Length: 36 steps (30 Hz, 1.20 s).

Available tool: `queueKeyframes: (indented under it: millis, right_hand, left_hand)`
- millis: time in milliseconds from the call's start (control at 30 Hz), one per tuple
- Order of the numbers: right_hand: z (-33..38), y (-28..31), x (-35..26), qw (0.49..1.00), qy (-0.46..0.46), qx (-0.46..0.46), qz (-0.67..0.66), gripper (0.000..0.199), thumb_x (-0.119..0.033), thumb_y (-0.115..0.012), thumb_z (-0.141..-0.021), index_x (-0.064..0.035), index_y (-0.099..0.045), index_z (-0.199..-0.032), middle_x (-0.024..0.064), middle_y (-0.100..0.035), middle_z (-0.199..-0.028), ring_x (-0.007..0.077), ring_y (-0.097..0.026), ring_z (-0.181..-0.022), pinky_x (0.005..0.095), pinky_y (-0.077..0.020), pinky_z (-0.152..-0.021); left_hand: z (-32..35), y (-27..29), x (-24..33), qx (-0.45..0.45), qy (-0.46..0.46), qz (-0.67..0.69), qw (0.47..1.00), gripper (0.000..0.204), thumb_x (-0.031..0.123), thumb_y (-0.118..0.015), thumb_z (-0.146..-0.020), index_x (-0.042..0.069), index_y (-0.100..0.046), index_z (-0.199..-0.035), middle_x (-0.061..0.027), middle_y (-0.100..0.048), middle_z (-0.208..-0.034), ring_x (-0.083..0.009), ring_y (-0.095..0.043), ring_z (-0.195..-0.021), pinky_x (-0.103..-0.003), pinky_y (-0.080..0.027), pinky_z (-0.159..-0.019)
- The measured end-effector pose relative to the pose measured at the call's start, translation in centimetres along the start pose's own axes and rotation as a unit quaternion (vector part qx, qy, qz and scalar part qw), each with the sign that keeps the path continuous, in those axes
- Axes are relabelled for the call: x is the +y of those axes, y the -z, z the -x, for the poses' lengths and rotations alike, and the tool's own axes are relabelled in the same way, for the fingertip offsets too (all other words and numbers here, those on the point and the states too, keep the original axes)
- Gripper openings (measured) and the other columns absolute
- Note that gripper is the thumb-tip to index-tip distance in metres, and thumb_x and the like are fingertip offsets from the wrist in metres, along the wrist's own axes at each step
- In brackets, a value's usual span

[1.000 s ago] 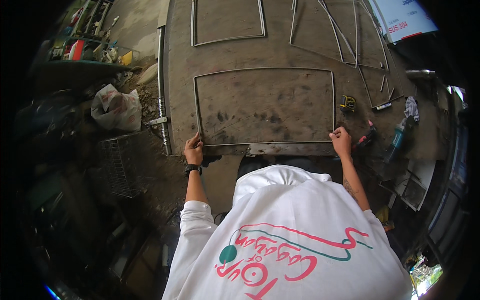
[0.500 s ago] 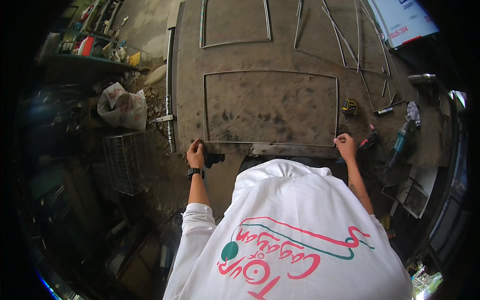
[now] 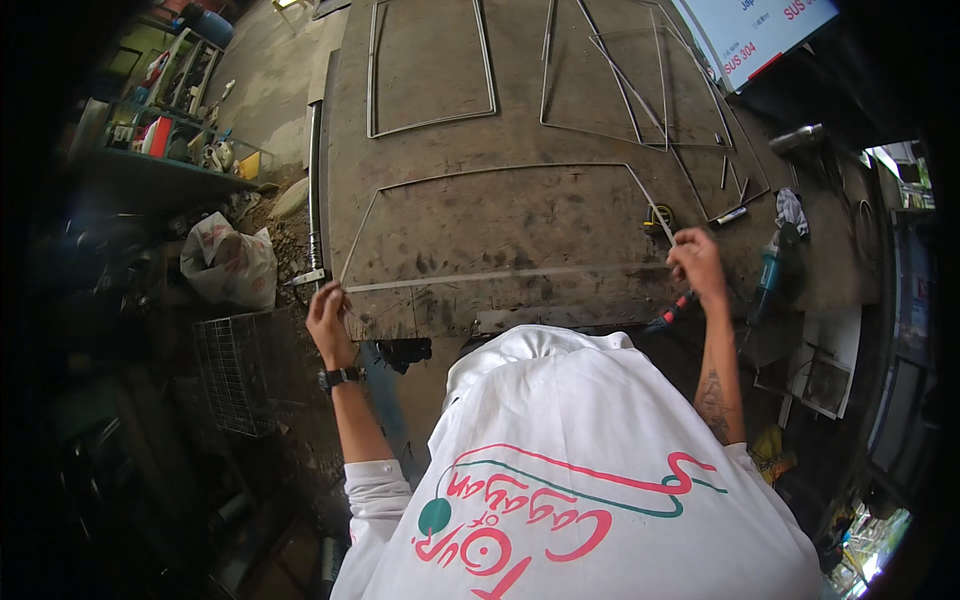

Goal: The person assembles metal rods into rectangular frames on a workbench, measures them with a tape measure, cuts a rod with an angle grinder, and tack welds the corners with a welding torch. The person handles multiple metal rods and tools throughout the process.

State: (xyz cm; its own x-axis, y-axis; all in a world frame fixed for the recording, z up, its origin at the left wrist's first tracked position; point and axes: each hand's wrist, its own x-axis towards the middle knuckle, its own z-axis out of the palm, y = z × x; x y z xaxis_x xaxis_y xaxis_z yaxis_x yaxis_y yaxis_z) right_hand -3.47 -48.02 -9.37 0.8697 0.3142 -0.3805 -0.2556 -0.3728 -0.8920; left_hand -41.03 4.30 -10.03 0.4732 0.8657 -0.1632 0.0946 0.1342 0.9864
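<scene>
A thin rectangular metal frame [image 3: 450,281] is held by its two near corners, its near side raised off the brown worktable [image 3: 518,110] and smeared by motion. Its far side rests on or close to the tabletop. My left hand [image 3: 328,318] is closed on the near left corner, with a dark watch on that wrist. At the near right corner, my right hand [image 3: 700,265] pinches the frame between thumb and fingers. A yellow and black tape measure [image 3: 657,218] lies beside the frame's right side, partly behind it.
Another rectangular frame [image 3: 371,75] lies farther back, and several loose rods and frames [image 3: 665,100] spread at the far right. A teal angle grinder [image 3: 768,272] and a red-and-black tool [image 3: 677,308] sit at right. A white sack [image 3: 230,262] and wire cage [image 3: 228,370] stand left.
The frame's near side has come up off the table, with both hands raised and spread wider apart. My view has shifted slightly, moving the whole scene in the picture.
</scene>
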Motion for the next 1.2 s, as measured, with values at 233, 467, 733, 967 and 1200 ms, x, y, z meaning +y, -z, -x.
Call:
queueKeyframes:
  millis: [233,467,733,967,1200]
  right_hand:
    - [-3.2,0.2,-9.9,0.993,0.106,-0.028,-0.053,0.046,-0.04,-0.058,-0.108,-0.0001,-0.066,-0.13,0.0116,-0.075,-0.108,0.0117,-0.071,-0.083,0.025,-0.0553,-0.073]
    - [-4.2,0.5,-9.0,0.986,0.146,-0.052,-0.059,0.045,-0.036,-0.06,-0.108,-0.0021,-0.064,-0.138,0.0096,-0.075,-0.114,0.0117,-0.07,-0.094,0.026,-0.0551,-0.078]
    - [-7.7,0.5,-7.9,0.914,0.4,0.031,0.061,0.022,-0.026,-0.061,-0.108,-0.0082,-0.068,-0.119,0.0034,-0.073,-0.111,0.0093,-0.064,-0.099,0.0257,-0.0517,-0.082]
    - [-8.4,-1.8,-13.1,0.899,0.346,0.028,-0.267,0.027,-0.03,-0.057,-0.111,-0.0121,-0.054,-0.091,-0.0039,-0.047,-0.073,0.0058,-0.043,-0.06,0.0252,-0.037,-0.054]
    - [-10.4,-1.9,-12.6,0.974,0.091,0.066,-0.195,0.042,-0.048,-0.055,-0.109,-0.0157,-0.054,-0.082,-0.0097,-0.035,-0.06,0.0011,-0.025,-0.046,0.0225,-0.0184,-0.042]
  left_hand:
    - [-5.1,-4.1,6.6,-0.008,-0.124,0.029,0.992,0.028,0.012,-0.073,-0.099,0.0,-0.073,-0.125,-0.0075,-0.075,-0.107,-0.014,-0.069,-0.093,-0.031,-0.057,-0.082]
    - [-5.9,-5.7,6.8,0.011,-0.122,0.045,0.991,0.029,0.013,-0.074,-0.1,0.0,-0.073,-0.125,-0.005,-0.074,-0.102,-0.012,-0.068,-0.089,-0.03,-0.056,-0.081]
    - [-7.4,-6.5,6.2,-0.009,-0.172,-0.011,0.985,0.025,0.018,-0.066,-0.106,0.005,-0.069,-0.126,-0.0029,-0.07,-0.115,-0.0113,-0.064,-0.105,-0.03,-0.051,-0.095]
    - [-9.0,-9.0,9.7,-0.074,-0.131,0.234,0.96,0.02,0.029,-0.056,-0.11,0.01,-0.063,-0.108,0.0021,-0.051,-0.082,-0.0071,-0.044,-0.07,-0.027,-0.038,-0.065]
    - [-6.5,-12.6,13.4,0.133,-0.163,0.082,0.974,0.033,0.029,-0.061,-0.109,0.013,-0.055,-0.08,0.0099,-0.036,-0.069,-0.0024,-0.024,-0.057,-0.024,-0.021,-0.053]
